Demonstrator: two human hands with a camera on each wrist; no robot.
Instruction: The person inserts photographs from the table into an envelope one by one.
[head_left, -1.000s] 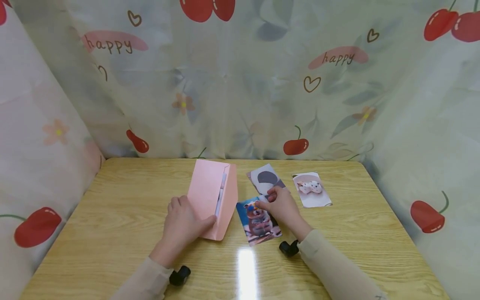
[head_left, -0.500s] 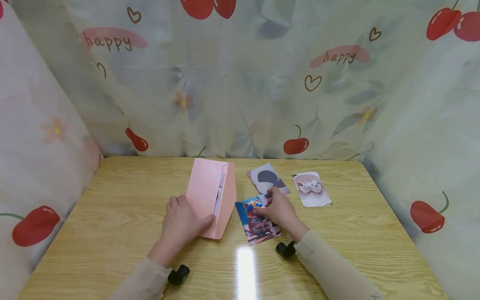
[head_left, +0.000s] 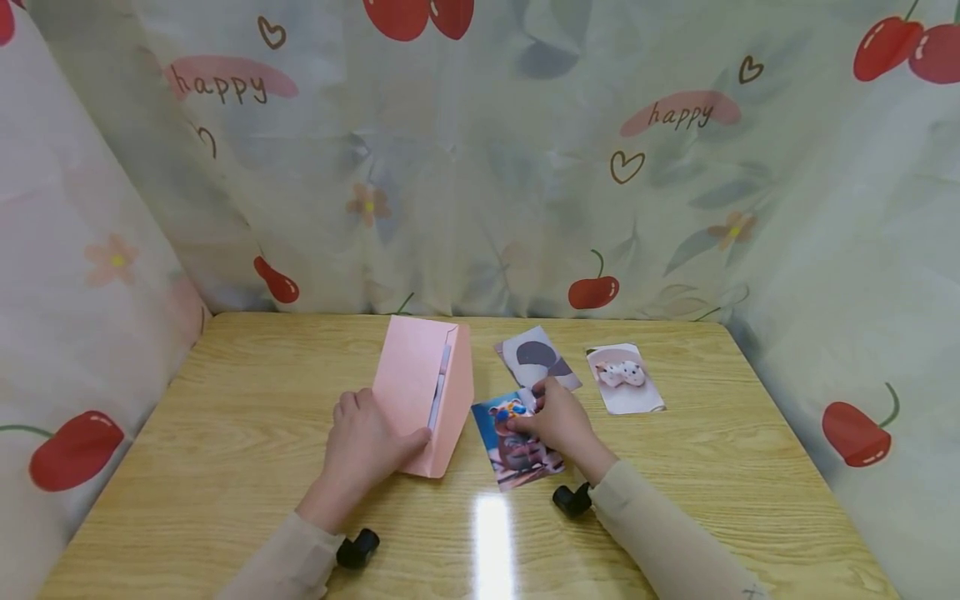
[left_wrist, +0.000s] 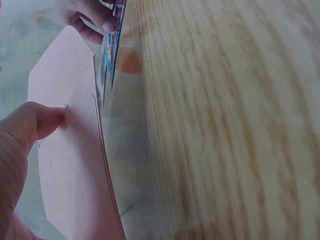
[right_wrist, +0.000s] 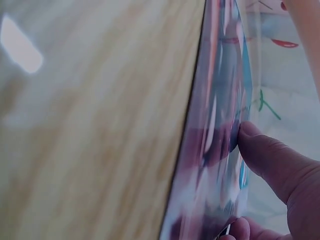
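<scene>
A pink envelope (head_left: 411, 375) lies on the table with its flap (head_left: 459, 400) folded out to the right. White and grey edges of paper show in its opening. My left hand (head_left: 367, 442) holds the envelope, the thumb pressing near the opening; in the left wrist view that thumb (left_wrist: 47, 120) lies flat on the pink paper. To the right, a glossy photo card (head_left: 504, 454) shows a cartoon bear in sunglasses against blue. My right hand (head_left: 566, 421) pinches its upper right part, thumb on the picture and fingers at the edge.
Beyond the bear card lies a grey-and-white card (head_left: 531, 354), partly overlapped by my right hand in the head view. Farther right is a card with two spotted white animals (head_left: 621, 375). Cherry-print cloth (head_left: 450, 233) hangs behind the wooden table (head_left: 262, 383).
My right hand has shifted slightly left over the bear card, its thumb farther onto the picture. The left hand and the envelope stay in place.
</scene>
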